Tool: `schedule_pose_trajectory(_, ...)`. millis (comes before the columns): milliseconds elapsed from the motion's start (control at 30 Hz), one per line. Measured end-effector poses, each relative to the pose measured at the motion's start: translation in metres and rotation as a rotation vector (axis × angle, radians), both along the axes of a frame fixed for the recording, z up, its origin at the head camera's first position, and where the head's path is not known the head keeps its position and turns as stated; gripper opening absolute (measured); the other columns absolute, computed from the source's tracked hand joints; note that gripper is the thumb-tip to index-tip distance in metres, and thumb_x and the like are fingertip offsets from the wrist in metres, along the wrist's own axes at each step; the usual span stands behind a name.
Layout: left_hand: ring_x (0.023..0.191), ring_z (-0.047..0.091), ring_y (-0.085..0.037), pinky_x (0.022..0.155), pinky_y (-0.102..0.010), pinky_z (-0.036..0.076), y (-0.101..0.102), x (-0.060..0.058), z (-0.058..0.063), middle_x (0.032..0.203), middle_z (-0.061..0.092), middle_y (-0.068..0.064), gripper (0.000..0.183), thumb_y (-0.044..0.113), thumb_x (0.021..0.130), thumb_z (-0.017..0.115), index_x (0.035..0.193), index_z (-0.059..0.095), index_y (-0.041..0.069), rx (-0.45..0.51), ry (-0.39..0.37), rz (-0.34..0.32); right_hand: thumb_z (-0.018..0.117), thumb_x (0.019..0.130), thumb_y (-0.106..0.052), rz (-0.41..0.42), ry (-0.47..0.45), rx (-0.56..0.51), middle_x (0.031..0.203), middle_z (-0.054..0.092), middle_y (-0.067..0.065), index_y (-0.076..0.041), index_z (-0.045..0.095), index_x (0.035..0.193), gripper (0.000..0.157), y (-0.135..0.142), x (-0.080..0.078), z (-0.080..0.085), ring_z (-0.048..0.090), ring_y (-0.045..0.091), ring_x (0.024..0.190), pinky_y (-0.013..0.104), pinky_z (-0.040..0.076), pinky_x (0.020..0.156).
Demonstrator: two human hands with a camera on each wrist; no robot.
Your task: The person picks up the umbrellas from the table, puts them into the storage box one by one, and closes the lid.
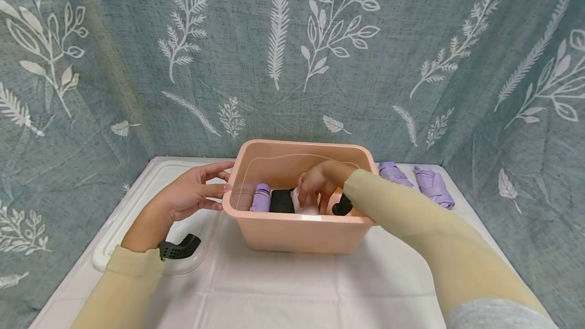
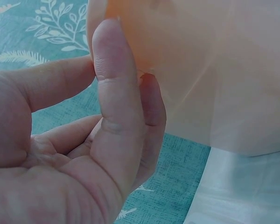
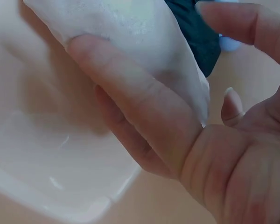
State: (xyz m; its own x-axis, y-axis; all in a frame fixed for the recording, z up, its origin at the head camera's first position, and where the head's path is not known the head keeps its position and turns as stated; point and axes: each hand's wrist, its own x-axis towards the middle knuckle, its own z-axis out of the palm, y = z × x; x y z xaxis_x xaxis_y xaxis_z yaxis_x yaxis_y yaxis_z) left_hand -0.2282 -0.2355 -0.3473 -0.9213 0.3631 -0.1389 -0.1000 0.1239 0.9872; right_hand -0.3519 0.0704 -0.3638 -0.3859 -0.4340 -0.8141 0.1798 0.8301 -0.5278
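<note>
Your right hand (image 1: 315, 182) reached down inside the peach plastic bin (image 1: 297, 235), its fingers extended and spread over a pale pink folded cloth bundle (image 3: 130, 18). They touched it without curling round it; in the right wrist view a gap showed between the near finger and those opposite, probably so that you could press or straddle the bundle. It stood toward the bin's front wall, just right of a black bundle (image 1: 282, 202), with a purple banded roll (image 1: 261, 198) at the left end. The three formed a row, which likely helped them prop one another up.

Your left hand (image 1: 196, 192) had loosely parted fingers against the bin's left side, near the rim, seemingly to steady it, and gripped nothing firmly.

As for edges, your right sleeve (image 1: 397, 207) crossed above the bin's right rim; contact there could not be told. Inside, floor showed right of the pink bundle, giving you sideways room. Outside, a white plastic lid (image 1: 155, 187) lay under your left arm, and two purple rolls (image 1: 433, 187) lay beyond the right rim.
</note>
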Motion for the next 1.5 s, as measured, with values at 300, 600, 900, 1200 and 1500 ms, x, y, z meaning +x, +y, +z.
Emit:
schedule_pose_trajectory(300, 0.084, 0.069, -0.014, 0.074, -0.032, 0.065, 0.002, -0.002, 0.0, 0.125, 0.047, -0.01, 0.072, 0.007, 0.098, 0.068, 0.161, 0.033, 0.009, -0.001, 0.001, 0.001, 0.074, 0.093, -0.014, -0.031, -0.03, -0.034, 0.133, 0.051, 0.01, -0.012, 0.043, 0.147, 0.062, 0.003, -0.002, 0.0, 0.061, 0.032, 0.092, 0.045, 0.064, 0.076)
schedule_pose_trajectory(600, 0.086, 0.069, -0.015, 0.074, -0.033, 0.065, 0.005, -0.002, -0.002, 0.125, 0.047, -0.011, 0.071, 0.006, 0.098, 0.068, 0.16, 0.034, 0.008, 0.0, -0.002, 0.006, 0.073, 0.093, -0.013, -0.042, -0.056, -0.029, 0.148, 0.037, 0.01, -0.021, 0.041, 0.151, 0.066, 0.005, -0.002, 0.001, 0.056, 0.035, 0.116, 0.052, 0.063, 0.086)
schedule_pose_trajectory(900, 0.085, 0.069, -0.014, 0.074, -0.032, 0.065, 0.006, -0.001, -0.003, 0.126, 0.045, -0.011, 0.073, 0.008, 0.099, 0.067, 0.162, 0.031, 0.008, -0.001, -0.017, -0.007, 0.072, 0.092, -0.011, -0.073, -0.001, -0.026, 0.163, 0.021, 0.012, -0.019, 0.033, 0.158, 0.077, 0.006, 0.001, 0.006, 0.042, 0.042, 0.135, 0.061, 0.059, 0.091)
schedule_pose_trajectory(1200, 0.084, 0.069, -0.014, 0.075, -0.032, 0.065, 0.002, 0.0, 0.0, 0.13, 0.044, -0.013, 0.074, 0.01, 0.099, 0.068, 0.162, 0.03, 0.01, -0.016, -0.016, -0.012, 0.068, 0.098, -0.019, 0.014, 0.039, -0.063, 0.17, 0.017, 0.006, -0.017, 0.021, 0.164, 0.081, 0.016, 0.008, 0.03, 0.034, 0.035, 0.147, 0.059, 0.053, 0.105)
schedule_pose_trajectory(1500, 0.084, 0.069, -0.014, 0.074, -0.032, 0.065, -0.001, -0.002, -0.001, 0.127, 0.046, -0.009, 0.073, 0.008, 0.098, 0.068, 0.162, 0.031, 0.009, -0.015, -0.017, 0.0, 0.07, 0.096, -0.013, -0.046, 0.002, -0.048, 0.164, 0.022, 0.007, -0.015, 0.029, 0.159, 0.076, 0.015, 0.011, 0.02, 0.034, 0.032, 0.145, 0.057, 0.058, 0.096)
